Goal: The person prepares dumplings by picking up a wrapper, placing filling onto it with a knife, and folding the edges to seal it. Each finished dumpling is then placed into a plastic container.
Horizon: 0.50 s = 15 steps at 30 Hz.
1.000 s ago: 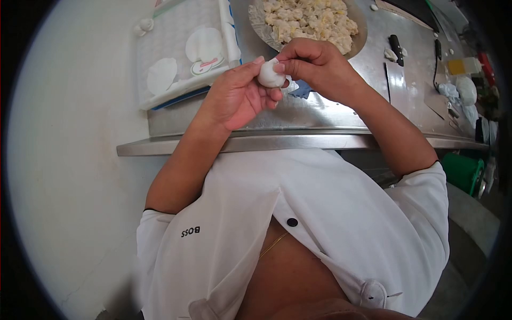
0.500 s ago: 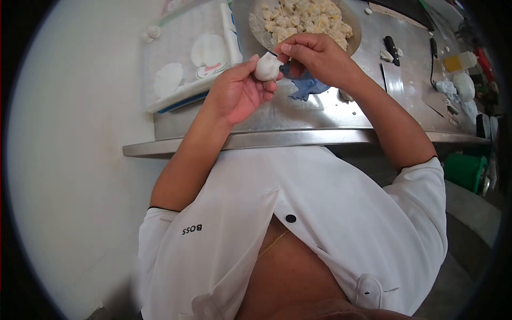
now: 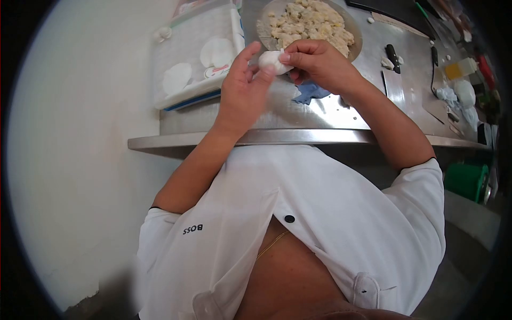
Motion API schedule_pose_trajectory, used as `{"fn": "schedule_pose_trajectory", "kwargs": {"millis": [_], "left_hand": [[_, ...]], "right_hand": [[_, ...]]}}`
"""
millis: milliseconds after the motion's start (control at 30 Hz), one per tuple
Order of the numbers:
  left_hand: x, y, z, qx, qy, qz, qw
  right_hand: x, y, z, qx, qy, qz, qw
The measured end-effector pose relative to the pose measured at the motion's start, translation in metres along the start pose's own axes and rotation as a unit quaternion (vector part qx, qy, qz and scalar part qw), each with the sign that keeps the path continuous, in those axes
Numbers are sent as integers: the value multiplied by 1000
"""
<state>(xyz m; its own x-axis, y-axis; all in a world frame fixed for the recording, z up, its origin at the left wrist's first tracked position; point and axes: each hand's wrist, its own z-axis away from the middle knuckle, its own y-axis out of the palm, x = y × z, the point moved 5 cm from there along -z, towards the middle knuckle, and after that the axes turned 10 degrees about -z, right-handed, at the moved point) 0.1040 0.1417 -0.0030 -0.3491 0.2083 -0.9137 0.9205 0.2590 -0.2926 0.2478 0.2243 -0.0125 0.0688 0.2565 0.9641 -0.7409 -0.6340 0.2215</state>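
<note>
A smooth white dough ball (image 3: 273, 62), gathered to a small tip, is held above the steel table. My right hand (image 3: 320, 63) pinches its gathered side between thumb and fingers. Around the ball's left side is my left hand (image 3: 244, 93), its fingers stretched apart and slightly blurred; the thumb lies against or just in front of the dough. Behind the hands stands a metal bowl (image 3: 358, 40) of chunky pale filling (image 3: 312, 24). To the left, flat white dough rounds (image 3: 217, 52) lie on a plastic-covered white tray (image 3: 200, 92).
A crumpled blue cloth (image 3: 310, 93) lies under my right hand. Further right are a black-handled cleaver (image 3: 393, 80), a second blade (image 3: 434, 104), a bottle of yellow liquid (image 3: 460, 69) and plastic bags. The steel table edge (image 3: 304, 137) runs before me; a green bucket (image 3: 465, 181) stands below.
My left hand has opened and turned from cupping the dough ball. The ball has tipped sideways and moved slightly right and up, with my right fingers now pinching it.
</note>
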Motion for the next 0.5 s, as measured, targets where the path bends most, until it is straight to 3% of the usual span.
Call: {"fn": "schedule_pose_trajectory", "kwargs": {"millis": [33, 67, 133, 500], "left_hand": [[9, 0, 3, -10, -140, 132, 981], [10, -6, 2, -13, -141, 131, 981], [16, 2, 4, 174, -241, 354, 887], [25, 9, 16, 143, -240, 381, 882]], "right_hand": [[2, 1, 1, -4, -5, 13, 1000], [1, 1, 0, -1, -5, 12, 1000], [-3, 3, -1, 46, -8, 68, 997], [-7, 2, -2, 49, -60, 97, 992]]}}
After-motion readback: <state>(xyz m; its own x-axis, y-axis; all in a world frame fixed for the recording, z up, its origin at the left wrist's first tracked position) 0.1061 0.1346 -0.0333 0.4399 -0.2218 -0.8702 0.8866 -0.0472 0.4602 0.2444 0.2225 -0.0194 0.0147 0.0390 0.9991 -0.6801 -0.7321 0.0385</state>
